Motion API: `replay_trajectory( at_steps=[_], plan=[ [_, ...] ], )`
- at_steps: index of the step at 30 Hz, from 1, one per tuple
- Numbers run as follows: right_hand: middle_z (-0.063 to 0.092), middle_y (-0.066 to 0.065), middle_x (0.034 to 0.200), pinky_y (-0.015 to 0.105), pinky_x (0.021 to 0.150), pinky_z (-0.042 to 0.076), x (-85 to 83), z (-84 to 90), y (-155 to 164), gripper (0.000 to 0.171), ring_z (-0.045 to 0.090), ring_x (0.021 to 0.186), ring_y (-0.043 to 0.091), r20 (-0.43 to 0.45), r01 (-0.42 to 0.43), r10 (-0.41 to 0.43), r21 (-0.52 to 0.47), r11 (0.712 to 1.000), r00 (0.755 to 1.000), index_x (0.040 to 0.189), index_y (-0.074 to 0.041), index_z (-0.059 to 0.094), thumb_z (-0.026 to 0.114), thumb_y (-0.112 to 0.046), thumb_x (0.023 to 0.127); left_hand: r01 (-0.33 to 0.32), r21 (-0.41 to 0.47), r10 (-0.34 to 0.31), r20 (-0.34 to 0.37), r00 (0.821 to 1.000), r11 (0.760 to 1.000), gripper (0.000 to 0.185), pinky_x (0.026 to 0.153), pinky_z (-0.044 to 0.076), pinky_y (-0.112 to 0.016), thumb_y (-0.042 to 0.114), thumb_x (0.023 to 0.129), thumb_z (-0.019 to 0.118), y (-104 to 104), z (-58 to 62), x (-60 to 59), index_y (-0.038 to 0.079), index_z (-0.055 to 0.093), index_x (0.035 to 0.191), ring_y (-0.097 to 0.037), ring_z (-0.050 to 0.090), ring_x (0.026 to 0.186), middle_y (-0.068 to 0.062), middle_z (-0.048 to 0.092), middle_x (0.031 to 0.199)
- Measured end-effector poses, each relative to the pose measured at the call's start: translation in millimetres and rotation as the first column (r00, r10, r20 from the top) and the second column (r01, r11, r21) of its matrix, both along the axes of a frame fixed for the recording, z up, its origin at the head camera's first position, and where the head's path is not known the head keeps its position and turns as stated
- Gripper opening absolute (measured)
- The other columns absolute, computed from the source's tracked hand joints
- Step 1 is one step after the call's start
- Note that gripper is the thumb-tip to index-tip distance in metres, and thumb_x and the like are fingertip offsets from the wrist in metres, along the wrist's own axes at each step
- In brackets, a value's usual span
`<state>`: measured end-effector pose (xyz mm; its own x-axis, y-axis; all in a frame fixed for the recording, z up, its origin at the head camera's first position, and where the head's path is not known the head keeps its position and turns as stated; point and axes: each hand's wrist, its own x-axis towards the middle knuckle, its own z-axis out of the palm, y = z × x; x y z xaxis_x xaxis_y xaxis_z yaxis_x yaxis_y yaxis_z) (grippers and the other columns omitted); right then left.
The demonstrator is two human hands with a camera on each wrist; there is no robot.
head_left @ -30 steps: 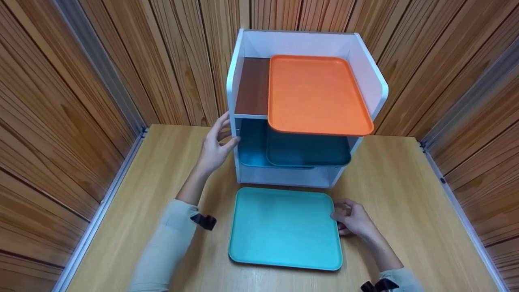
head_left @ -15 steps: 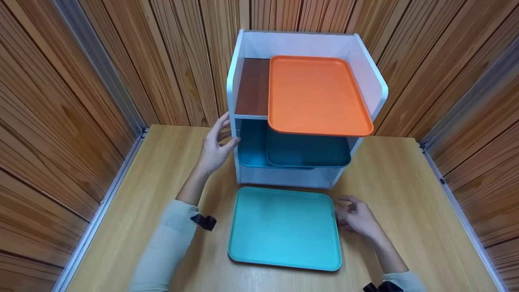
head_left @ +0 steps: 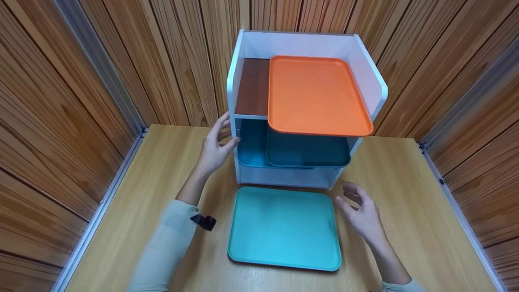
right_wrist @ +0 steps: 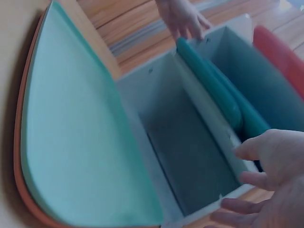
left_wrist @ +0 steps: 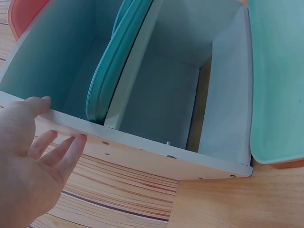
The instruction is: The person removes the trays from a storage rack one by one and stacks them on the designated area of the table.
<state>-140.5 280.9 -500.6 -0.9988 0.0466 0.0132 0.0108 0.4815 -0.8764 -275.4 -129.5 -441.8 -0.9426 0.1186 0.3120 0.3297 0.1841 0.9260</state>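
Note:
A white shelf unit (head_left: 284, 176) with a brown top board stands at the back centre. My left hand (head_left: 217, 148) holds its left side panel, thumb over the front edge and fingers along the outside. Loosely spread, my right hand (head_left: 365, 213) is apart from everything, just right of a turquoise tray (head_left: 284, 229) that lies flat before the shelf. An orange rim (right_wrist: 19, 152) shows under that tray in the right wrist view. On the shelf's top, an orange tray (head_left: 316, 95) overhangs the front. Two teal trays (head_left: 308, 152) overlap on the middle level.
The shelf's bottom compartment (left_wrist: 161, 99) shows bare walls in the left wrist view. Wood-grain walls (head_left: 182, 61) enclose the table (head_left: 421, 194), with metal rails (head_left: 101, 207) along its sides.
My right hand has let go of the turquoise tray's right edge, opened its fingers and moved slightly right and away toward the shelf. The left hand has stayed at the shelf's side.

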Motion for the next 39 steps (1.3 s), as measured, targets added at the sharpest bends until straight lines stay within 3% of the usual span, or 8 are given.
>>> replay_trajectory(
  at_steps=[5,7,10,12,16,21,28,39],
  plan=[
    [0.061,0.013,0.163,0.015,0.108,0.059,8.4,15.3,-16.5,0.057,0.067,0.145,0.020,-0.157,0.070,-0.088,-0.116,0.991,0.984,0.166,-0.006,0.050,0.069,-0.013,0.112,0.004,-0.004,-0.004,-0.010,1.000,1.000,0.073,0.120,0.059,-0.063,0.011,0.112,0.068,0.3,0.0,-0.1,0.018,0.035,0.177,-0.044,0.063,0.151,-0.017,0.054,0.169],
    [0.063,0.003,0.158,0.009,0.103,0.057,11.3,22.0,-22.9,0.058,0.068,0.138,0.005,-0.205,0.081,-0.117,-0.176,0.981,0.972,0.166,-0.006,0.050,0.069,-0.008,0.111,0.002,-0.004,-0.002,-0.011,1.000,1.000,0.073,0.120,0.059,-0.064,0.011,0.112,0.068,0.5,-0.2,-0.2,0.018,0.035,0.177,-0.045,0.064,0.151,-0.018,0.054,0.169],
    [0.064,-0.009,0.150,0.010,0.101,0.060,14.0,31.2,-30.9,0.059,0.069,0.129,-0.004,-0.260,0.073,-0.141,-0.254,0.965,0.955,0.166,-0.002,0.048,0.068,-0.002,0.110,-0.005,-0.004,0.005,-0.018,1.000,1.000,0.073,0.118,0.060,-0.064,0.009,0.112,0.068,1.2,-0.1,-0.1,0.017,0.035,0.177,-0.045,0.065,0.149,-0.019,0.055,0.169],
    [0.062,-0.011,0.148,0.013,0.102,0.063,14.8,37.0,-35.3,0.060,0.071,0.128,0.000,-0.283,0.051,-0.146,-0.317,0.947,0.948,0.166,0.000,0.045,0.066,0.002,0.110,-0.012,-0.003,0.012,-0.024,1.000,1.000,0.073,0.117,0.061,-0.064,0.008,0.111,0.068,2.0,-0.1,-0.2,0.016,0.036,0.176,-0.046,0.066,0.149,-0.020,0.056,0.168],
    [0.059,-0.001,0.152,0.017,0.102,0.065,14.3,44.6,-42.0,0.065,0.073,0.129,0.007,-0.315,0.001,-0.143,-0.411,0.912,0.938,0.168,0.001,0.038,0.063,0.008,0.109,-0.019,-0.001,0.019,-0.027,0.999,1.000,0.073,0.116,0.061,-0.064,0.008,0.110,0.069,4.1,-0.2,-0.3,0.016,0.037,0.176,-0.045,0.066,0.148,-0.021,0.056,0.168],
    [0.053,0.009,0.159,0.021,0.102,0.066,11.3,55.1,-49.7,0.068,0.073,0.134,0.015,-0.350,-0.035,-0.140,-0.450,0.892,0.926,0.171,-0.005,0.036,0.062,0.008,0.109,-0.021,0.000,0.021,-0.040,0.999,1.000,0.073,0.115,0.063,-0.062,0.007,0.110,0.071,5.6,-1.0,-0.3,0.018,0.038,0.175,-0.043,0.067,0.146,-0.021,0.057,0.166],
    [0.049,0.004,0.161,0.025,0.103,0.067,4.8,69.6,-61.4,0.077,0.069,0.140,0.019,-0.373,-0.107,-0.103,-0.501,0.859,0.922,0.175,-0.012,0.029,0.061,0.009,0.109,-0.030,0.006,0.030,-0.057,0.998,1.000,0.072,0.115,0.062,-0.063,0.004,0.110,0.069,3.6,-3.7,-0.6,0.017,0.039,0.174,-0.044,0.068,0.146,-0.021,0.057,0.167],
    [0.034,0.017,0.174,0.025,0.106,0.067,-13.6,91.9,-84.2,0.094,0.061,0.146,0.024,-0.418,-0.166,-0.102,-0.556,0.815,0.903,0.181,-0.019,0.011,0.061,0.009,0.107,-0.030,-0.002,0.030,-0.040,0.999,1.000,0.073,0.115,0.062,-0.063,0.007,0.110,0.069,5.0,-3.3,-0.7,0.019,0.037,0.175,-0.044,0.068,0.146,-0.020,0.056,0.167]
  ],
)
